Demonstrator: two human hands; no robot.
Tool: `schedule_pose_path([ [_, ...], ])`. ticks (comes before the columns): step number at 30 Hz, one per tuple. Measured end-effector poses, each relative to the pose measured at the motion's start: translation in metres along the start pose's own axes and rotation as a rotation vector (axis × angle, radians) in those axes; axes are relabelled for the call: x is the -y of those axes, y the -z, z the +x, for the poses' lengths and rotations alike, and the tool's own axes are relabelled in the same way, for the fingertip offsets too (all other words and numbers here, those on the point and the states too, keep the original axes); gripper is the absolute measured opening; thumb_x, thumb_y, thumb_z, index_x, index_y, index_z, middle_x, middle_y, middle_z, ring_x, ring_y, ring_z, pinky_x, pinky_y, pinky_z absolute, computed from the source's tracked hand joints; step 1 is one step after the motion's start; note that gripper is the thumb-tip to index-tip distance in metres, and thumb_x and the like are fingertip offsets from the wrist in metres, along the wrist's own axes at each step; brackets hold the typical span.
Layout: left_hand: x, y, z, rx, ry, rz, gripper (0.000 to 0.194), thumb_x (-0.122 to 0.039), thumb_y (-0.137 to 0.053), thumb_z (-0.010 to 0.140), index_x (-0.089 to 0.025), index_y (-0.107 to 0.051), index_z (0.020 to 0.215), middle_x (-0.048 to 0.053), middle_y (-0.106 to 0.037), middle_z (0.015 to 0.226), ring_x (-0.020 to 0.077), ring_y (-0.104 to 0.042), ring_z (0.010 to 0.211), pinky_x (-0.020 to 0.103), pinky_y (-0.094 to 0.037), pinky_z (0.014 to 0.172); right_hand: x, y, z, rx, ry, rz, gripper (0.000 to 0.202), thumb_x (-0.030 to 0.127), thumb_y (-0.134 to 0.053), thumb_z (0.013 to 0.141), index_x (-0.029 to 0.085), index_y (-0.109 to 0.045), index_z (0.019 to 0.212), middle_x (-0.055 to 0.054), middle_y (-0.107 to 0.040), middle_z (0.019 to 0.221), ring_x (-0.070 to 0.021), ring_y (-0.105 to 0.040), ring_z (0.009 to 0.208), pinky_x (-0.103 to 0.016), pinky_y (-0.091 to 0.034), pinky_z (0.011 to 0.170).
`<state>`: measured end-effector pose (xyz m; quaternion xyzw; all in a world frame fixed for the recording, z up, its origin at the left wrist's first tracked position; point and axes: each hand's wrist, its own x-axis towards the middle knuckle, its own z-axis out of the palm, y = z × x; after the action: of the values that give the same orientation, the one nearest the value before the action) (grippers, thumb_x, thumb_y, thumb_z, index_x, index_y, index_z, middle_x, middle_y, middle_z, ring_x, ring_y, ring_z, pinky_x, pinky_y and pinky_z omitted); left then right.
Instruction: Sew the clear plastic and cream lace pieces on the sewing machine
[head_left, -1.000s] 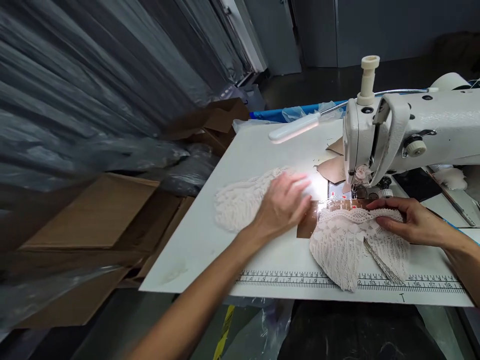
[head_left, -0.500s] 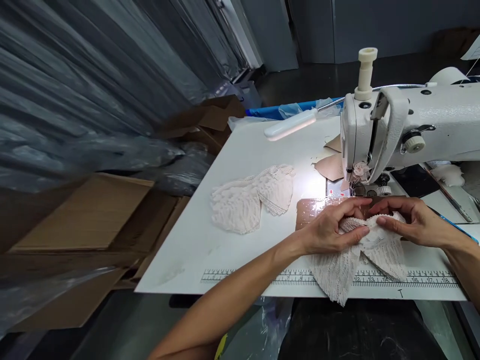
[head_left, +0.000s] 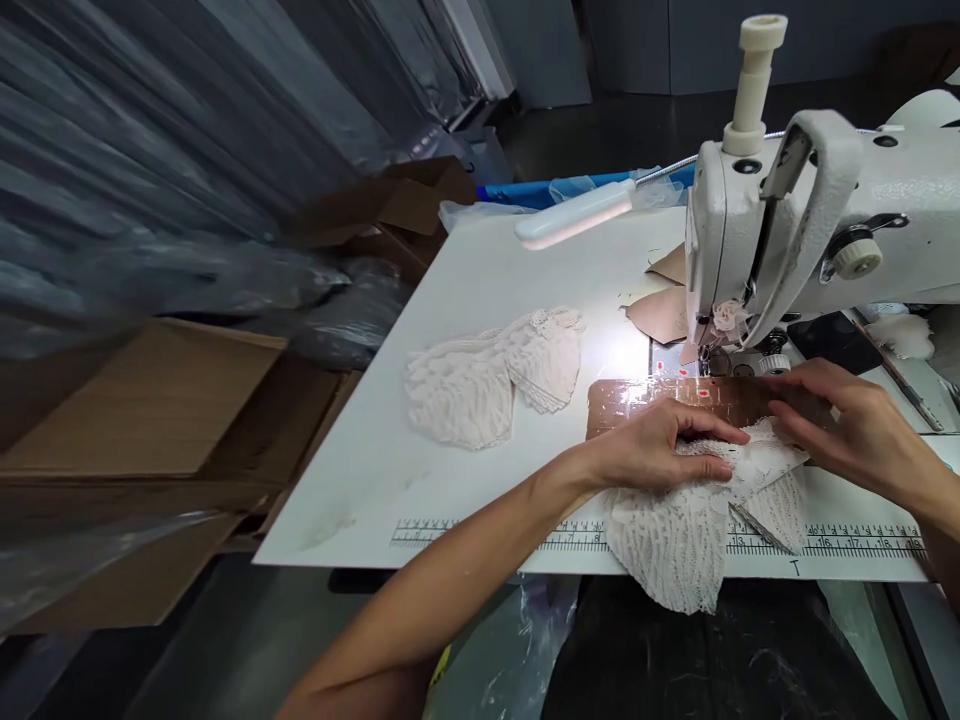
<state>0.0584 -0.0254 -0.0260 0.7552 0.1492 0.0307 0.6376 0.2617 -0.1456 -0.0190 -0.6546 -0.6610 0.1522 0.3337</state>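
Note:
A cream lace piece (head_left: 667, 545) with ruffled rows lies on the table's front edge, one end hanging over it. My left hand (head_left: 664, 445) grips its upper part, thumb on top and forefinger stretched along it; the other fingers are partly hidden. My right hand (head_left: 847, 425) is at the lace's upper right edge, thumb and forefinger apart, the lower fingers hidden. Behind both hands is a shiny brown plate (head_left: 622, 400) in front of the needle area of the white sewing machine (head_left: 810, 240). A pink fabric rosette (head_left: 727, 318) is on the machine head.
More cream lace pieces (head_left: 480, 385) lie left on the white table (head_left: 360, 450). Tan scraps (head_left: 660, 315) are beside the needle. A lit lamp (head_left: 576, 215) reaches over the table. Tweezers (head_left: 904, 378) lie right. Cardboard boxes (head_left: 172, 400) stand left. A printed ruler (head_left: 487, 535) runs along the front.
My right hand has moved from pinching the lace to its upper right edge, thumb and forefinger parting. The lace has spread and turned under my left hand. The view has shifted slightly.

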Motion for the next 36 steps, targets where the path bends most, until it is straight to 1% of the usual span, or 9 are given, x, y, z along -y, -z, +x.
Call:
schedule_pose_path([
  [4, -0.001, -0.001, 0.001, 0.026, 0.042, -0.064, 0.035, -0.029, -0.074, 0.078, -0.017, -0.074, 0.111, 0.008, -0.074, 0.110, 0.0186, -0.068, 0.104, 0.031, -0.054, 0.095, 0.017, -0.008, -0.011, 0.089, 0.232, -0.073, 0.020, 0.025, -0.050, 0.095, 0.019, -0.068, 0.099, -0.006, -0.070, 0.082, -0.0155, -0.064, 0.068, -0.027, -0.049, 0.058],
  [10, -0.001, -0.001, 0.003, 0.029, 0.085, -0.104, 0.036, -0.030, -0.075, 0.076, -0.017, -0.074, 0.109, 0.006, -0.076, 0.106, 0.0187, -0.069, 0.099, 0.033, -0.055, 0.094, 0.031, -0.016, -0.016, 0.018, 0.420, -0.428, 0.025, 0.022, -0.042, 0.099, 0.017, -0.065, 0.091, -0.002, -0.063, 0.065, -0.0130, -0.056, 0.055, -0.026, -0.037, 0.050],
  [13, 0.001, -0.002, 0.004, 0.031, 0.090, -0.096, 0.034, -0.029, -0.077, 0.074, -0.017, -0.075, 0.106, 0.005, -0.076, 0.102, 0.0175, -0.069, 0.096, 0.032, -0.054, 0.093, 0.032, -0.017, -0.015, 0.010, 0.469, -0.520, 0.025, 0.019, -0.040, 0.100, 0.016, -0.062, 0.088, 0.000, -0.058, 0.061, -0.0125, -0.051, 0.049, -0.028, -0.026, 0.045],
  [17, 0.004, -0.003, 0.003, 0.032, 0.120, -0.049, 0.028, -0.027, -0.079, 0.074, -0.017, -0.076, 0.099, 0.003, -0.075, 0.095, 0.0170, -0.068, 0.094, 0.031, -0.053, 0.089, 0.030, -0.021, -0.012, 0.069, 0.501, -0.554, 0.024, 0.014, -0.037, 0.099, 0.017, -0.056, 0.084, 0.000, -0.057, 0.064, -0.0111, -0.045, 0.044, -0.029, -0.018, 0.044],
  [22, 0.001, 0.000, 0.000, 0.110, 0.037, 0.011, 0.021, -0.021, -0.070, 0.085, -0.017, -0.072, 0.105, 0.003, -0.073, 0.104, 0.0163, -0.066, 0.100, 0.031, -0.051, 0.093, 0.025, -0.026, -0.010, 0.015, 0.510, -0.411, 0.019, 0.017, -0.041, 0.098, 0.019, -0.049, 0.081, 0.002, -0.055, 0.065, -0.0085, -0.046, 0.046, -0.023, -0.025, 0.043],
  [25, -0.002, -0.002, -0.001, 0.074, -0.076, 0.195, 0.020, -0.018, -0.065, 0.090, -0.017, -0.068, 0.109, 0.004, -0.070, 0.106, 0.0159, -0.064, 0.100, 0.031, -0.049, 0.093, 0.021, -0.028, -0.012, -0.061, 0.476, -0.282, 0.014, 0.013, -0.047, 0.091, 0.020, -0.048, 0.079, 0.003, -0.053, 0.065, -0.0077, -0.046, 0.049, -0.020, -0.031, 0.045],
  [28, -0.001, -0.009, 0.000, -0.001, -0.162, 0.357, 0.014, -0.021, -0.063, 0.093, -0.015, -0.066, 0.105, 0.006, -0.068, 0.102, 0.0169, -0.062, 0.095, 0.031, -0.049, 0.088, 0.020, -0.030, -0.015, -0.105, 0.319, -0.072, 0.012, 0.013, -0.051, 0.085, 0.021, -0.049, 0.076, 0.005, -0.053, 0.062, -0.0072, -0.046, 0.047, -0.019, -0.034, 0.044],
  [33, 0.008, -0.018, 0.005, -0.055, -0.166, 0.270, 0.017, -0.027, -0.071, 0.089, -0.015, -0.064, 0.098, 0.003, -0.067, 0.093, 0.0140, -0.061, 0.085, 0.027, -0.048, 0.076, 0.021, -0.029, -0.015, -0.117, -0.088, 0.369, 0.011, 0.025, -0.054, 0.087, 0.022, -0.051, 0.077, 0.006, -0.051, 0.056, -0.0084, -0.045, 0.042, -0.020, -0.036, 0.039],
  [36, 0.011, -0.018, 0.006, -0.077, -0.145, 0.202, 0.017, -0.025, -0.073, 0.087, -0.015, -0.065, 0.099, 0.002, -0.067, 0.093, 0.0126, -0.060, 0.084, 0.026, -0.048, 0.075, 0.020, -0.014, -0.022, -0.067, -0.096, 0.336, 0.013, 0.034, -0.059, 0.089, 0.021, -0.058, 0.087, 0.001, -0.060, 0.066, -0.0118, -0.057, 0.054, -0.023, -0.047, 0.049],
])
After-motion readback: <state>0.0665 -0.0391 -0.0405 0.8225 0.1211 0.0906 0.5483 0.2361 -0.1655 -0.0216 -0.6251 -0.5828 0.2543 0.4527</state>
